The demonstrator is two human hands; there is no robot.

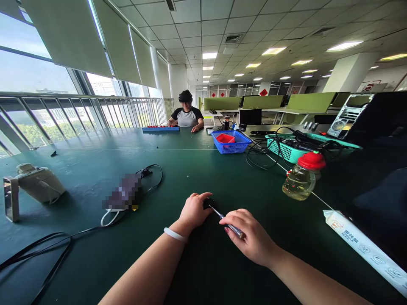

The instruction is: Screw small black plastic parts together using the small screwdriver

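Observation:
My left hand [194, 210], with a white bangle on its wrist, is closed around a small black object [207, 203] on the dark green table [165, 237]. Its kind cannot be made out, since my fingers hide most of it. In my right hand [249, 237] is a screwdriver [234, 230] with a thin metal shaft and a see-through handle. The shaft slants up and left, and its tip meets or nearly meets the black object. My right fingers wrap round the handle.
A bottle with a red lid [300, 178] and a long white packet [365, 250] lie to the right. Farther back stand a blue basket [235, 147] and a green basket [282, 150] with cables. A pale jug [41, 184] sits left. A person [187, 114] sits opposite.

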